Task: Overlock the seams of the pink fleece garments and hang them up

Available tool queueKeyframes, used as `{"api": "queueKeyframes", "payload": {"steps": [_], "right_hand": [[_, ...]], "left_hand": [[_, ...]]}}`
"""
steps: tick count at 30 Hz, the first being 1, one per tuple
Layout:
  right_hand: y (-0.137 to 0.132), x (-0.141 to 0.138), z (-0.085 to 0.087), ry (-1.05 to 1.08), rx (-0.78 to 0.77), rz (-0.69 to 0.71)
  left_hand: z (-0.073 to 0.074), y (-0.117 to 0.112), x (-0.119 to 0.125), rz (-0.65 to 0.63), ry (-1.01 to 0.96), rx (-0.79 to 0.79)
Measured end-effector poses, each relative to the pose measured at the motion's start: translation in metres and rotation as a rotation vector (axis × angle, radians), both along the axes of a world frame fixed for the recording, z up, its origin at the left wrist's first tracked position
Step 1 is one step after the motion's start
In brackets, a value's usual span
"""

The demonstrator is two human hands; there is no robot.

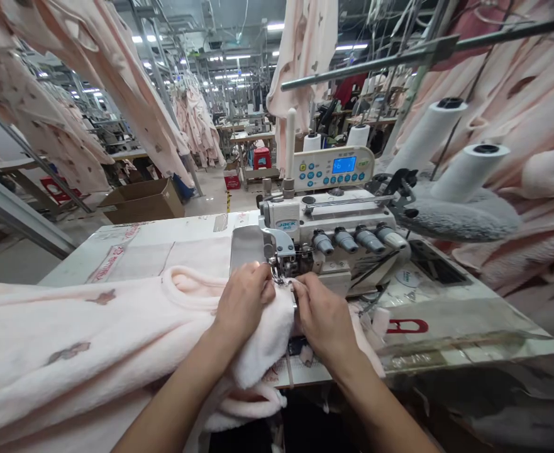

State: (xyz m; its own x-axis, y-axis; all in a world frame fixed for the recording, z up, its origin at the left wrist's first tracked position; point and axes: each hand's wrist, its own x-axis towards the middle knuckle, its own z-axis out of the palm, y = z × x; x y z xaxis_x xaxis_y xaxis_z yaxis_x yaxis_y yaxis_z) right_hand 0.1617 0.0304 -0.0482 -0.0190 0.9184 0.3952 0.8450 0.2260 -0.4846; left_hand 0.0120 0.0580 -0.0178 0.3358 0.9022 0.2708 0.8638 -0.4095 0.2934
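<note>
A pale pink fleece garment (92,340) with small brown motifs lies across the sewing table, bunched at the front edge. My left hand (243,299) is closed on a fold of that fleece right in front of the presser foot (279,272) of the white overlock sewing machine (324,229). My right hand (321,318) pinches the fleece edge just right of the foot, fingertips at the needle area. Both hands rest on the fabric, close together.
The machine's control panel (332,168) with a blue screen stands behind. White thread cones (468,171) rise at the right. Pink garments (130,94) hang overhead and along the right side. A cardboard box (142,200) sits on the floor at left. Table (446,314) carries plastic-covered sheets.
</note>
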Motion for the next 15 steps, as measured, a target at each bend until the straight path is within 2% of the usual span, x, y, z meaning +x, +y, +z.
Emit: {"api": "queueKeyframes", "payload": {"steps": [2, 5, 6, 7, 11, 13, 15], "right_hand": [[-0.010, 0.002, -0.005, 0.014, 0.151, -0.005], [-0.029, 0.008, -0.014, 0.130, 0.466, -0.041], [-0.035, 0.009, -0.019, 0.194, 0.484, -0.024], [-0.038, 0.008, -0.023, 0.265, 0.420, 0.020], [-0.036, -0.006, -0.036, 0.572, -0.160, 0.243], [-0.031, -0.014, -0.036, 0.670, -0.247, 0.253], [-0.030, -0.018, -0.032, 0.720, -0.226, 0.217]], "left_hand": [[0.001, 0.000, 0.001, 0.020, 0.011, 0.015], [0.005, -0.002, -0.001, 0.044, 0.034, 0.031], [0.007, -0.003, -0.002, 0.044, 0.041, 0.029], [0.009, -0.005, -0.003, 0.038, 0.045, 0.022], [0.013, -0.009, -0.006, 0.017, 0.047, -0.027], [0.014, -0.010, -0.006, 0.021, 0.041, -0.038], [0.013, -0.010, -0.006, 0.023, 0.021, -0.040]]}}
